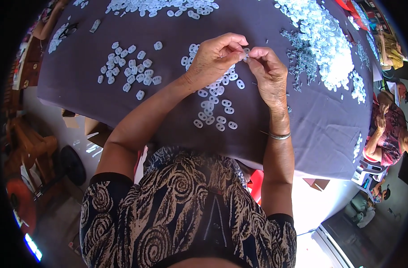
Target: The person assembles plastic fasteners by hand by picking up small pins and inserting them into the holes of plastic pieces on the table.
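Note:
Both hands meet over the dark tablecloth (pixel 177 134). My left hand (pixel 217 58) is closed, pinching a small white two-holed plastic piece (pixel 246 52) between thumb and fingers. Right beside it, my right hand (pixel 270 71) has its thumb and forefinger pressed together against the piece; anything tiny between those fingertips is hidden. Beneath and below my left hand lies a loose scatter of flat oval white pieces (pixel 213 100), each with two holes. Off to the left sits another group of thicker-looking white pieces (pixel 140 94). A heap of small grey metal screws (pixel 303 60) lies right of my right hand.
A large pile of white pieces (pixel 333 67) covers the table's right side, with another pile (pixel 154 5) along the far edge. A small pale object (pixel 95 25) rests at far left. Other people (pixel 387 134) sit beyond the right edge. A pedestal fan (pixel 23 205) stands lower left.

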Demonstrator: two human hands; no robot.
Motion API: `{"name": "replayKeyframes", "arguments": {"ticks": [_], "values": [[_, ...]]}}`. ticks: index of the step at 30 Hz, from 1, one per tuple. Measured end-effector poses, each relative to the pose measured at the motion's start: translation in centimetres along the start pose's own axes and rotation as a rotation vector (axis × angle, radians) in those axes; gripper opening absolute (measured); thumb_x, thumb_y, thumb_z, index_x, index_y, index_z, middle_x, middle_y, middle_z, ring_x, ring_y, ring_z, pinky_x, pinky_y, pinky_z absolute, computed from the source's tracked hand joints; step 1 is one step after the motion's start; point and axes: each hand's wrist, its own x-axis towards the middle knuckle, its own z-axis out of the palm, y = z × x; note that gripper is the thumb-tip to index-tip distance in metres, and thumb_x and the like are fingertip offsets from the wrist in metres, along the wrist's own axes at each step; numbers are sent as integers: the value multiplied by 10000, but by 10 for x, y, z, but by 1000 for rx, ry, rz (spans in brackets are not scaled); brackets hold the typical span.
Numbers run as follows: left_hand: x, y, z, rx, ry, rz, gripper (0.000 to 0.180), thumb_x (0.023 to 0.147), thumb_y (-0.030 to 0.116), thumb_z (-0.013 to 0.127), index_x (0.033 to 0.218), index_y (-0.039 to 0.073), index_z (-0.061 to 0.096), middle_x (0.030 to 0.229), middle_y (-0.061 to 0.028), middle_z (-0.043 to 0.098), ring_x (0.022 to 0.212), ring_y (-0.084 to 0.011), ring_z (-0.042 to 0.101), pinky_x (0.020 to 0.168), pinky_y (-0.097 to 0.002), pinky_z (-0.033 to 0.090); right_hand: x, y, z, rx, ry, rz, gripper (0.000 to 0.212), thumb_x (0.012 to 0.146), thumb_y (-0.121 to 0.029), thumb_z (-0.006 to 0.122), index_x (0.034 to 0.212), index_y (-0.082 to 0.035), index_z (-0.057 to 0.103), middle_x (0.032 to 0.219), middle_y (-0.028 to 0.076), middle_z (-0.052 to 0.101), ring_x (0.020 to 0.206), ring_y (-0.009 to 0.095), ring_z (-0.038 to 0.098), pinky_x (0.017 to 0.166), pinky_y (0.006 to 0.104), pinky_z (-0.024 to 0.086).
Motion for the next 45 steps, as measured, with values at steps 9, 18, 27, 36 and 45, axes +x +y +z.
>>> {"name": "replayKeyframes", "arguments": {"ticks": [9,18,27,36,45], "values": [[5,0,-8,-432,-180,-71,265,860,39,611,1119,36,557,885,-30,606,734,-93,555,662,-243,484,1,-8,-5,344,-43,111,119,850,-5,624,966,-32,617,842,-23,577,713,34,495,601,163,405],[3,0,-5,-534,-84,-299,287,828,109,670,1095,51,580,892,-50,624,762,-132,613,680,-300,542,-1,0,-1,261,-81,91,171,876,-38,595,1046,-22,610,850,1,583,651,50,469,545,187,362],[2,-2,-2,-453,-86,-184,208,876,114,618,1057,22,575,871,-57,617,747,-119,619,661,-265,551,0,-9,-4,258,-42,89,66,856,-74,638,895,-21,640,806,11,630,751,66,554,631,200,443],[0,-6,3,-269,-126,-33,116,883,24,579,996,-4,580,831,-48,607,724,-92,591,661,-226,512,2,-12,-17,-56,-150,195,77,832,-75,664,857,-5,645,776,34,663,754,80,596,723,220,482],[1,-5,1,-277,-47,-34,146,866,8,592,1009,-16,579,861,-69,621,759,-118,632,671,-242,542,1,-15,-7,53,-77,160,19,846,-32,622,864,-28,619,693,-54,528,598,16,418,530,172,348]]}}
